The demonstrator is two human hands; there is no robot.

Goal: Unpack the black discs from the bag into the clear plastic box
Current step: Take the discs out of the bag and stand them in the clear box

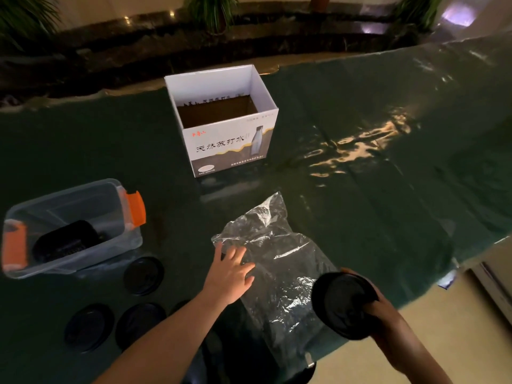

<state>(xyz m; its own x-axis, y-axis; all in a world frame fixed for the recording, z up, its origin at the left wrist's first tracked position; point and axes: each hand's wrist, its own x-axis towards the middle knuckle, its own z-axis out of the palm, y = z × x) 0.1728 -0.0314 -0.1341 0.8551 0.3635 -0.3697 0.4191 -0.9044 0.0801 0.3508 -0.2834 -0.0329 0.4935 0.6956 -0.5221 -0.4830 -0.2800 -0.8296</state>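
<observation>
Two bare hands work over a table (360, 189) covered in dark green cloth. The left hand (231, 275) lies flat on the near left part of a crinkled clear plastic bag (279, 261), its fingers spread wide and straight, pressing the film down. The right hand (383, 314) is at the near right edge, its fingers curled round the rim of a black disc (342, 304) that it holds tilted just above the bag's near right corner. Three more black discs lie flat on the cloth to the near left: one (143, 275) just in front of the clear plastic box (83, 253), and two side by side nearer still, one (89, 327) to the left and one (140, 324) to the right of it. The box stands open at the left, with orange latches (135, 207) at both ends and something dark inside (65, 239) that I cannot make out. Farther back, near the middle, sits an open white cardboard carton (230, 145) printed with Chinese characters and a bottle. Potted plants (213, 12) line the far side.
</observation>
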